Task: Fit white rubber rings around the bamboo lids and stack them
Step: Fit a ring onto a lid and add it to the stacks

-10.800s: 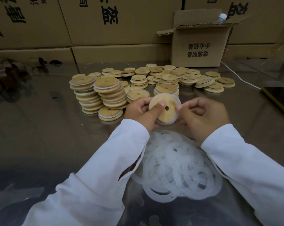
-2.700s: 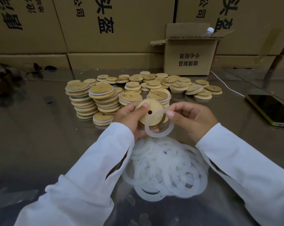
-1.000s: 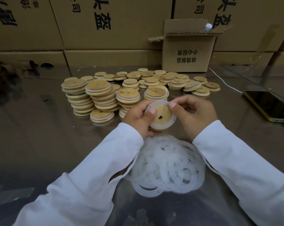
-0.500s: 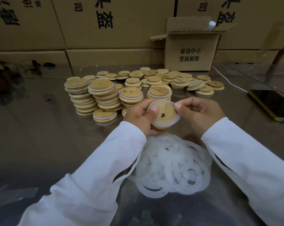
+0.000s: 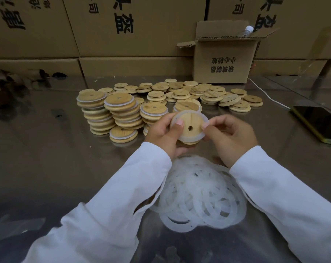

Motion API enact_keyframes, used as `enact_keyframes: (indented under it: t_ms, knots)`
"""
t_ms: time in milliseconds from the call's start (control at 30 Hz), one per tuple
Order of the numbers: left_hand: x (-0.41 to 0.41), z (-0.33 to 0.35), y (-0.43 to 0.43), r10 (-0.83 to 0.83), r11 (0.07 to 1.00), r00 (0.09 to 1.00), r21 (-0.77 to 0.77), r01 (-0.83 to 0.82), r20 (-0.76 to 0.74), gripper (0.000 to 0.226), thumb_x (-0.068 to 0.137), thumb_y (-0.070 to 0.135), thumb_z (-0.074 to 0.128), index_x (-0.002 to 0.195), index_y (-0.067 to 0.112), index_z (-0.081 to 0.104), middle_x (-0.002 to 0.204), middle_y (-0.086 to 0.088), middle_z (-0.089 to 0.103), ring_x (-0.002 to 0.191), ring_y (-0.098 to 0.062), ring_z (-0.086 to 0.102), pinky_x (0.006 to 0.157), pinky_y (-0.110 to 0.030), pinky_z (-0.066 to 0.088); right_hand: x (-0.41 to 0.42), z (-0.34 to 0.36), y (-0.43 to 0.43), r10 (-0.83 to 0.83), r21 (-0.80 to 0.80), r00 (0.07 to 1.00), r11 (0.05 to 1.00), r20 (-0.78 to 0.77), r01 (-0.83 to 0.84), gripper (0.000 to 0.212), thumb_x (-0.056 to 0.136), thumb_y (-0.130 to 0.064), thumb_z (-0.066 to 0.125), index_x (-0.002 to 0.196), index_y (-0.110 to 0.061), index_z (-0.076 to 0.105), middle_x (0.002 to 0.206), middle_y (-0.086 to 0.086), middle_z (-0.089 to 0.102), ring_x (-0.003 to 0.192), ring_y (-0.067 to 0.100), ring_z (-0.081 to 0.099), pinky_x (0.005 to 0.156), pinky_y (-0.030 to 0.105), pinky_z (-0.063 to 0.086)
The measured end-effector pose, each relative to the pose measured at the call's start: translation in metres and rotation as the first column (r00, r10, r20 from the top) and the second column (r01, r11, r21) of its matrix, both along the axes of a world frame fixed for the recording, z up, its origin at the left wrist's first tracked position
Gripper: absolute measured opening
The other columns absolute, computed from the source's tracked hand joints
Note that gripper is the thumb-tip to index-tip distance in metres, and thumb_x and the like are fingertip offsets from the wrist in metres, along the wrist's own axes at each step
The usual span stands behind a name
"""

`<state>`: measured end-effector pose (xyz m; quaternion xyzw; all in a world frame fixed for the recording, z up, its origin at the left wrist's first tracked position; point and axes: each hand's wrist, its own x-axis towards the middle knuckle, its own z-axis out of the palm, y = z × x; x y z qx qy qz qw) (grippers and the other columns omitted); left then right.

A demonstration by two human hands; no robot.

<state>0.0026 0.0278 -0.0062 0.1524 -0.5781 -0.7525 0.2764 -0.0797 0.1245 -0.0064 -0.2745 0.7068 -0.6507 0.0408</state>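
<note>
Head view: your left hand [image 5: 160, 135] and right hand [image 5: 231, 135] both pinch one lid [image 5: 191, 123] above the worktop [image 5: 47, 158], its ring [image 5: 189, 138] looking nearly seated. Ringed stacks [image 5: 122, 111] stand done on the left; many bare lids [image 5: 208, 92] wait far, loose rings [image 5: 200, 194] near.

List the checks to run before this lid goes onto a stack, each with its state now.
1. Lid held in both hands: ok. The left hand and right hand grip the bamboo lid at its edges.
2. Ring on the lid: ok. The white ring shows round its top, right and bottom.
3. Ring seated all round: cannot tell. The left thumb covers part of the rim.
4. Stack to take it: ok. A short stack of ringed lids stands just beyond the hands.
5. Rings for the next lid: ok. The ring pile lies between the sleeves.
</note>
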Motion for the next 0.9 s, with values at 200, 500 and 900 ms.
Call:
enact_keyframes:
  t_ms: [200, 500, 900]
  knots:
    - [0.000, 0.000, 0.001, -0.018, 0.998, 0.999, 0.061, 0.016, 0.031, 0.022, 0.093, 0.010, 0.046, 0.113, 0.006, 0.055, 0.116, -0.018, 0.059, 0.109, -0.036, 0.057, 0.075, -0.044, 0.055, -0.006, -0.001, 0.001, 0.044, -0.012, 0.987, 0.999, 0.152, -0.042, 0.011, 0.081, -0.015, 0.067, 0.071, -0.019, 0.063, 0.068, -0.001, 0.067, 0.056, 0.005, 0.063, 0.057, 0.019, 0.052]
    - [0.005, -0.004, -0.006, 0.053, 0.986, 0.993, -0.164, -0.035, 0.107, 0.020, 0.083, 0.012, 0.064, 0.103, 0.008, 0.066, 0.094, -0.012, 0.070, 0.092, -0.027, 0.067, 0.085, -0.044, 0.054, -0.006, 0.000, 0.006, 0.051, 0.072, 0.990, 0.997, -0.134, -0.041, 0.017, 0.079, -0.012, 0.070, 0.069, -0.024, 0.061, 0.069, -0.010, 0.064, 0.063, 0.002, 0.060, 0.066, 0.020, 0.052]
    - [0.004, -0.005, -0.010, 0.123, 0.957, 0.991, -0.269, -0.106, 0.049, 0.010, 0.083, 0.010, 0.064, 0.084, 0.020, 0.066, 0.085, -0.006, 0.069, 0.085, -0.023, 0.066, 0.085, -0.043, 0.054, -0.003, -0.003, 0.005, 0.019, 0.078, 0.967, 0.997, -0.254, 0.001, 0.016, 0.079, -0.022, 0.068, 0.066, -0.028, 0.062, 0.067, -0.013, 0.065, 0.070, 0.005, 0.062, 0.067, 0.019, 0.048]
